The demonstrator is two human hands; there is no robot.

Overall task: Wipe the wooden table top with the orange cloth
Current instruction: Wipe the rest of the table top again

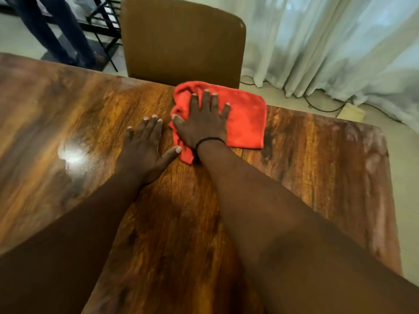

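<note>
Orange cloth [244, 120]: at wooden table top's [317, 168] far edge, pressed flat under right hand [201, 123], fingers spread. Left hand [145, 148]: flat beside cloth, holding nothing. Risk: overshooting pushes cloth off edge.

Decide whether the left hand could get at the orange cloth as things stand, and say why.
Probably yes. The left hand lies flat on the table right beside the cloth, its thumb almost at the cloth's near corner. Nothing lies between them; only the right hand pressing on the cloth covers part of it.
</note>
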